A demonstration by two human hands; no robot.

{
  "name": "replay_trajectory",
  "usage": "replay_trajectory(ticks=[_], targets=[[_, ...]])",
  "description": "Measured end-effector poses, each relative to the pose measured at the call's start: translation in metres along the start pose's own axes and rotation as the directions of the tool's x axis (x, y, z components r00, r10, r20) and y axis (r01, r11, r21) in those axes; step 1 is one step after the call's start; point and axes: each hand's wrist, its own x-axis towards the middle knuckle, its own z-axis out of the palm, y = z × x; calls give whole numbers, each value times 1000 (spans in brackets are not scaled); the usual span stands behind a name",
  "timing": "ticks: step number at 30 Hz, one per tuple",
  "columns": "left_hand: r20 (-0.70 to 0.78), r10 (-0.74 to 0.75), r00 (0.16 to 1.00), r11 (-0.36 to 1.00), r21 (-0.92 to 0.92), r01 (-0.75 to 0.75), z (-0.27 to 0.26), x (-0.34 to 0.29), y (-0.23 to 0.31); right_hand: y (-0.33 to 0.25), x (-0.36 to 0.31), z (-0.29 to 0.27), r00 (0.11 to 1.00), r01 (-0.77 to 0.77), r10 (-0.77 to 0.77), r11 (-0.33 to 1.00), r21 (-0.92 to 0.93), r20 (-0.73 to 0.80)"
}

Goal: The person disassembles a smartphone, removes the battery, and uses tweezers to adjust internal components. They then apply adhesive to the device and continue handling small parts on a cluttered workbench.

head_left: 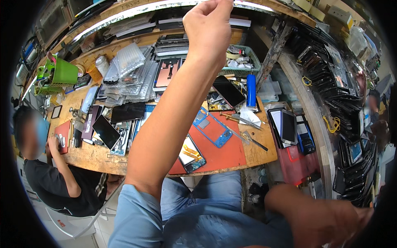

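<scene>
My left hand [209, 31] is raised high over the bench, up by the bright light strip [136, 16]. Its fingers are pinched together; the fingertips meet the top edge of the picture, so what they hold, if anything, is hidden. Low on the right, beside my lap, my right hand [331, 219] is smeared by motion, and its fingers cannot be made out. Below my left forearm lies a red mat [227, 155]. On it are a blue phone frame [223, 138] and an opened phone [192, 165] with gold flex cables, partly covered by the forearm.
Tweezers [258, 142] and a screwdriver [227, 115] lie right of the frame. A blue cylinder [251, 91] stands behind, near a green basket [254, 58]. Stacked clear trays [128, 78] fill the back left. Another person [62, 177] sits at left. Shelves [331, 82] hold dark panels at right.
</scene>
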Motion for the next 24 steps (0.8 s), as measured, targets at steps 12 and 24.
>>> replay_trajectory(ticks=[12, 24], targets=[[202, 98, 974, 884, 433, -179, -138, -114, 51, -15, -144, -173, 16, -318, 963, -249, -915, -268], [-470, 37, 882, 754, 593, 284, -346, -329, 83, 25, -190, -197, -56, -93, 984, -176, -980, -172]])
